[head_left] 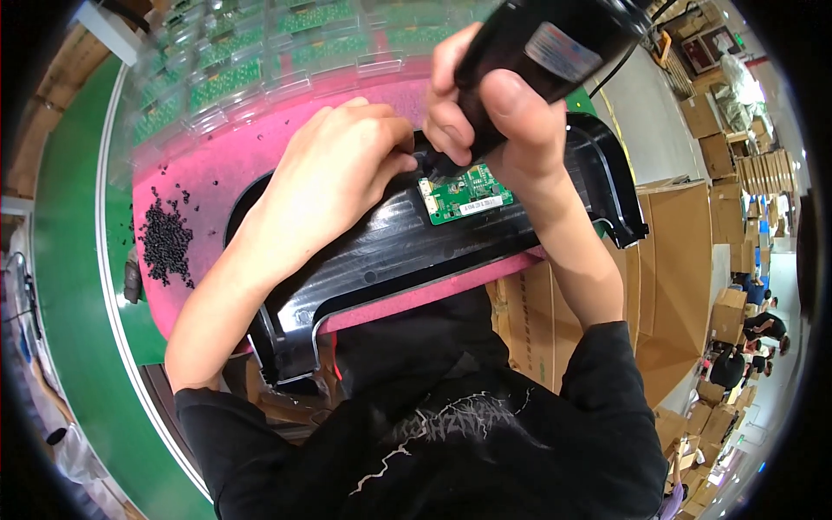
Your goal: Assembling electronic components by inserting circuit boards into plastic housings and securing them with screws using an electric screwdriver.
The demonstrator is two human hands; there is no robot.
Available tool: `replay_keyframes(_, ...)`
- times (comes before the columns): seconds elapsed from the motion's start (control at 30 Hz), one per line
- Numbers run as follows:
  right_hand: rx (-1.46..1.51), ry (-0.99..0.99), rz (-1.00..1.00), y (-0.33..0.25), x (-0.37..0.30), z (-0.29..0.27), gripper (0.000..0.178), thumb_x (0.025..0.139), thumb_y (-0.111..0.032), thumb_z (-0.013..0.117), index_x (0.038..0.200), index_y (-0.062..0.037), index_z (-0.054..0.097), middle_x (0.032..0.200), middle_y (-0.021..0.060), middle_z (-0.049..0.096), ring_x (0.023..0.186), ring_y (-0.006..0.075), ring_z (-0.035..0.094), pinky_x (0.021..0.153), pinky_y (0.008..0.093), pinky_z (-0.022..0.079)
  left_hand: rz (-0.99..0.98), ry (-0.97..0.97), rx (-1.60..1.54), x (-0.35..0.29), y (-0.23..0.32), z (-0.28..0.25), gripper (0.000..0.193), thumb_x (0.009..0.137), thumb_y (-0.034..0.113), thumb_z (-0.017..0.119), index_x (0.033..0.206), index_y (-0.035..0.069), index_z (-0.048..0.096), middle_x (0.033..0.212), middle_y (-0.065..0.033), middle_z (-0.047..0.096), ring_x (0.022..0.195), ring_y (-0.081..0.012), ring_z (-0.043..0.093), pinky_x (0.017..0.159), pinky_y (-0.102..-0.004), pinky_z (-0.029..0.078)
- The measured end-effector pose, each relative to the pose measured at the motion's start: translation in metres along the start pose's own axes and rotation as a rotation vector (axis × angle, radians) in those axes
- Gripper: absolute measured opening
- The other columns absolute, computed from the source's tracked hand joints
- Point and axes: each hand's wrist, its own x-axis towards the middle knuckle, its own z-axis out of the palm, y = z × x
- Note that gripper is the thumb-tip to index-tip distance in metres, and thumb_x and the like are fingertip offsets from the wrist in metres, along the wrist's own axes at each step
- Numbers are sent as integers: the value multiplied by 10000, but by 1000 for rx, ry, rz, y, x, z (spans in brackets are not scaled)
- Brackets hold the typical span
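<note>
Right hand (494,104) clenched around the black electric screwdriver (537,43), its tip down at the upper left corner of the green circuit board (465,194). That board sits on the curved black plastic housing (390,251). Left hand (334,173) lies just left of the board, fingers curled and pressing on the housing; whether they pinch a screw is hard to tell. Left of the board, a heap of black screws (165,243) rests on the pink foam pad (217,165). Beyond the board, clear trays of green boards (251,52).
</note>
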Motion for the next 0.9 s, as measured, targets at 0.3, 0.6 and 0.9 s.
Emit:
replay_keyframes(0.3, 151, -184, -370, -35, -17, -19, 669, 821, -692, 541, 1087, -77, 534, 696, -29, 522, 536, 82, 482, 539, 260, 395, 83, -110, -124, 3, 1, -2, 175, 713, 60, 762, 829, -7, 648, 777, -103, 648, 759, -288, 587, 739, -374, 469)
replay_keyframes(0.6, 80, -259, -338, -54, -23, -20, 610, 791, -609, 655, 1100, -99, 526, 716, -51, 527, 553, 73, 503, 613, 252, 437, 38, -124, -484, 3, 3, -1, 193, 695, 37, 780, 816, -21, 642, 780, -87, 639, 757, -225, 569, 717, -336, 467)
replay_keyframes(0.9, 121, -224, -153, -51, -34, -3, 621, 841, -619, 600, 1104, -71, 475, 737, -7, 549, 564, 95, 518, 573, 262, 428, 80, -181, -282, 5, 0, -3, 151, 717, 108, 769, 784, 10, 675, 736, -65, 654, 751, -240, 598, 709, -349, 455)
